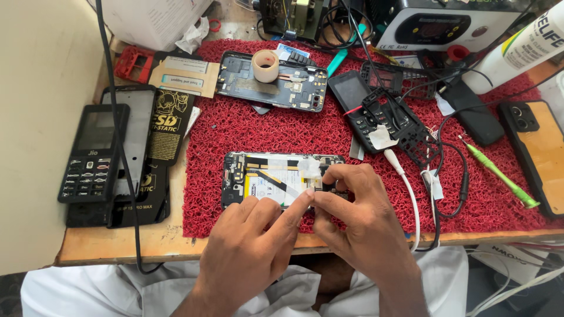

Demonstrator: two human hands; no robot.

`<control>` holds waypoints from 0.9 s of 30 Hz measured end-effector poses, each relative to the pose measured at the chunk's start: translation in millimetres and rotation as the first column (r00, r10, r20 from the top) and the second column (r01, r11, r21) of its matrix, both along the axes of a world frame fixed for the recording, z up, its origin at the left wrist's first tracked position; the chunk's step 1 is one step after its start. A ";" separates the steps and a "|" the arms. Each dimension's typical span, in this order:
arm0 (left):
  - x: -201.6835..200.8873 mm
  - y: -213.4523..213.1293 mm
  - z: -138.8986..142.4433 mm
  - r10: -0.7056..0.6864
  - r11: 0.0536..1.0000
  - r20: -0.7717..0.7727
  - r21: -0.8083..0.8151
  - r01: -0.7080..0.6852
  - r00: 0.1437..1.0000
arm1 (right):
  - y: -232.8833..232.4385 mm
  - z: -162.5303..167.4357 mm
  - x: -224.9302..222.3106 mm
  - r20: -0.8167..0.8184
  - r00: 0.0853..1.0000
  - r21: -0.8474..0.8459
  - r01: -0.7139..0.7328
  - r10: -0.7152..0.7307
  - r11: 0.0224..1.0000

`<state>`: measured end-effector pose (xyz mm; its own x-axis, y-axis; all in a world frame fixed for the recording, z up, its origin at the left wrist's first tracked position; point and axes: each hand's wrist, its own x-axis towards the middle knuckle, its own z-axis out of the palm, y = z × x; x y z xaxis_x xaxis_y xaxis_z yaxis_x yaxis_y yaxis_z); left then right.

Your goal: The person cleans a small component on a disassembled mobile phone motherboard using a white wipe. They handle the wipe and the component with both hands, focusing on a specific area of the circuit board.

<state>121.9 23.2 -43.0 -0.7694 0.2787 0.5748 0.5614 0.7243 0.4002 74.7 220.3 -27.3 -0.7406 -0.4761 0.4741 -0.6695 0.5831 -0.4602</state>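
- Opened smartphone [267,179]: under both hands, on mat [235,135].
- Keypad phone [93,154]: far left of left hand [249,252].
- Screwdriver [499,173]: right of right hand [358,217].
- Tape roll [265,65]: beyond hands.

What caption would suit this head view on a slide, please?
Both hands, left and right, press on an opened phone lying on a red mat.

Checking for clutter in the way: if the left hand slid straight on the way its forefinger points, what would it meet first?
Probably the right hand's fingertips, already touching the left hand's forefinger over the opened phone.
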 end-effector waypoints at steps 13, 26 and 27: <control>0.2 0.0 -5.5 0.014 0.998 -0.002 -0.053 -0.014 1.000 | 0.2 -1.1 -0.3 0.005 1.000 -0.006 0.007 -0.007 1.000; -2.9 -3.3 8.7 -0.034 0.998 0.103 -0.040 0.038 0.994 | 0.8 0.8 1.1 -0.002 1.000 0.012 0.014 -0.014 1.000; -3.7 -4.1 10.8 -0.042 0.998 0.115 -0.036 0.046 0.992 | 0.3 1.4 2.0 -0.008 1.000 0.017 0.020 -0.020 1.000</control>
<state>118.3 19.1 -32.2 -0.8160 0.3338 0.4720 0.5451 0.7161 0.4359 76.7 220.6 -25.9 -0.7463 -0.4695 0.4718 -0.6612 0.6042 -0.4447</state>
